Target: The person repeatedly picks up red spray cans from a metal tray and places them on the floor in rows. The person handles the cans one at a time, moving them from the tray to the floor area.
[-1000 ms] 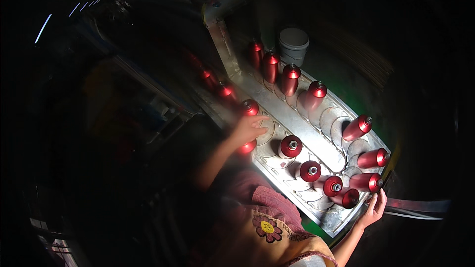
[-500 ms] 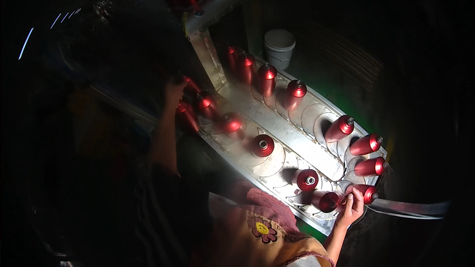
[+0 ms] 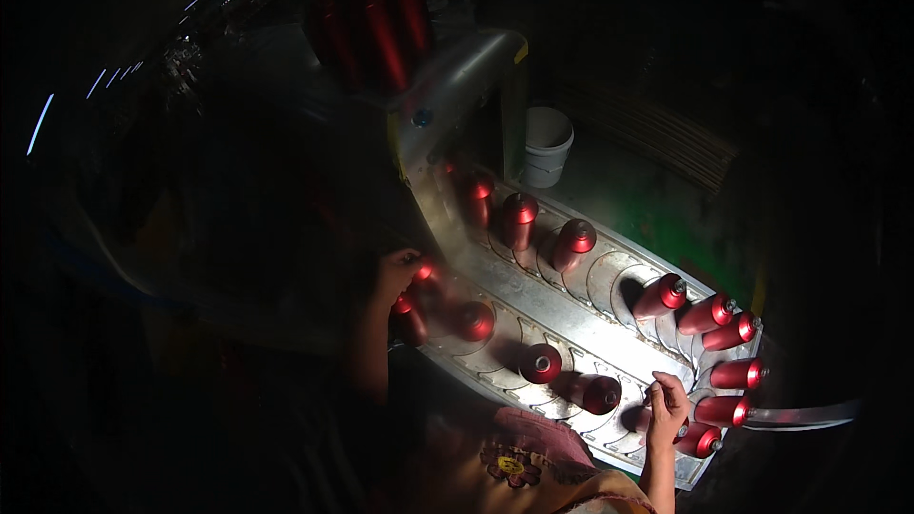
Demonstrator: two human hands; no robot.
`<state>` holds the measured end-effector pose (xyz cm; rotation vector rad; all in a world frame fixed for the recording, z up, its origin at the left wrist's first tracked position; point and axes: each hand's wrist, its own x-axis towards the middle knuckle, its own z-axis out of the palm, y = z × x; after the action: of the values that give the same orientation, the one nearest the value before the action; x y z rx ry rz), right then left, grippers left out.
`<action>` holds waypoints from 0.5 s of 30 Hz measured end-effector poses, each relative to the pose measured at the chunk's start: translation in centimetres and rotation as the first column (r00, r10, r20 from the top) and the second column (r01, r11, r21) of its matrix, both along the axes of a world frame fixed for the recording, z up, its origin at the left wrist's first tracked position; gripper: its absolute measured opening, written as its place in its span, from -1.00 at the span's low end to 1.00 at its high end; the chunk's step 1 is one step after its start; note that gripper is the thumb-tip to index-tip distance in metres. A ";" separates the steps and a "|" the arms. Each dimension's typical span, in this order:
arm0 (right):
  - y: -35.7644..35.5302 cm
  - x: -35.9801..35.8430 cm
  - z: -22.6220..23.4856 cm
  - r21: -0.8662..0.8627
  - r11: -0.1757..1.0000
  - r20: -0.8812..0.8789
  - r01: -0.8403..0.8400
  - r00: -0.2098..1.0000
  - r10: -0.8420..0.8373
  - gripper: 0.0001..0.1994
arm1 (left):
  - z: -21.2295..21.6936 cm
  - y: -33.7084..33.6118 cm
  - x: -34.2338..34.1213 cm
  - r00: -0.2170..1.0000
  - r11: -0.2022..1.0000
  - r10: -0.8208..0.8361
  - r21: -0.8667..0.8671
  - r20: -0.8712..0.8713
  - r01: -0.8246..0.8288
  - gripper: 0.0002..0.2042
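Observation:
Glossy red bottles with narrow silvery necks stand along a looped metal conveyor track (image 3: 581,300). My left hand (image 3: 392,276), in dim light at the near left end of the track, has its fingers curled at the top of a red bottle (image 3: 422,269). Another red bottle (image 3: 409,324) is just below that hand. At the right end, my right hand (image 3: 669,406) is bent over the near lane with thumb and fingertips together. What is between them is too small to make out. A red bottle (image 3: 643,419) is partly hidden behind it.
Several red bottles (image 3: 738,374) lean outward round the right-hand bend. A metal housing (image 3: 457,76) arches over the track's far end, with tall red shapes (image 3: 381,19) behind it. A white bucket (image 3: 549,148) stands beyond. A clear strip (image 3: 804,416) sticks out at the right.
The whole view has shifted, so the track sits lower. My left hand has come nearer along the near lane to a bottle. More bottles show round the right-hand bend, beside my right hand.

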<state>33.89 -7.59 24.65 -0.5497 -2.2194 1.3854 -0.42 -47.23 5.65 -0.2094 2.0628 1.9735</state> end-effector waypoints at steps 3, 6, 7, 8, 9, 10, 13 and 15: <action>-1.0 -0.7 0.6 -0.006 1.000 0.008 0.013 1.000 -0.013 -0.87 | 1.3 1.1 1.0 0.989 0.987 -0.145 -0.071 0.033 0.147 -0.78; -1.2 -0.1 0.7 -0.044 0.996 -0.036 0.074 0.996 -0.076 -0.86 | 2.9 1.6 2.3 0.951 0.948 -0.304 -0.082 0.060 0.308 -0.76; -1.2 0.5 0.6 -0.056 0.994 -0.036 0.092 0.995 -0.094 -0.86 | 3.4 1.6 2.8 0.918 0.918 -0.391 -0.044 0.063 0.394 -0.74; -1.3 1.1 0.6 -0.039 0.992 -0.019 0.122 0.992 -0.123 -0.85 | 3.9 1.3 3.0 0.897 0.890 -0.429 -0.119 0.101 0.439 -0.72; -1.4 1.8 0.5 -0.027 0.987 -0.027 0.157 0.987 -0.158 -0.85 | 4.2 1.1 3.4 0.916 0.913 -0.397 -0.080 0.062 0.401 -0.71; -1.6 2.5 0.4 -0.033 0.989 -0.048 0.147 0.988 -0.149 -0.84 | 4.4 0.8 3.2 0.935 0.935 -0.353 -0.025 0.009 0.354 -0.70; -2.5 4.7 0.7 0.018 0.979 -0.128 0.202 0.972 -0.199 -0.86 | 3.8 0.0 1.7 0.998 0.983 -0.065 0.173 -0.020 0.067 -0.77; -3.4 5.5 1.3 0.056 0.965 -0.135 0.258 0.959 -0.249 -0.86 | 2.6 -0.8 -0.8 0.993 0.952 0.085 0.302 -0.085 -0.056 -0.82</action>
<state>39.41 -10.98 25.91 -0.6748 -2.0095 1.1701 -1.18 -47.99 8.21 -0.1276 1.7998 2.3503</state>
